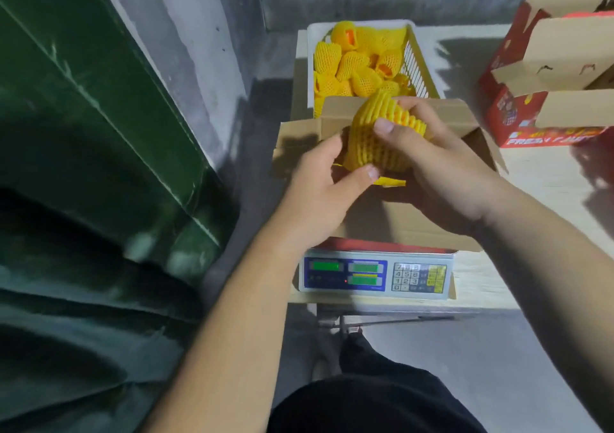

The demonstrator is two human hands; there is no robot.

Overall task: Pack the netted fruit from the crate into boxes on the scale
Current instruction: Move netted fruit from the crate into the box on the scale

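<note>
Two bare forearms reach forward from the lower edge over the scale (377,274). On the left we see the left hand (319,186), palm turned inward, thumb and fingers curled under and around the lower end of a netted fruit (378,140). To its right the right hand (428,163) wraps the fruit's other side, thumb pressed on top of the yellow foam net. Together the hands hold the fruit above the open cardboard box (398,219), which sits on the scale on the bench (531,180). We cannot tell what lies inside the box. Behind it a white crate (427,76) holds many more netted fruits. Far right stands a red printed carton (545,100), flaps open.
</note>
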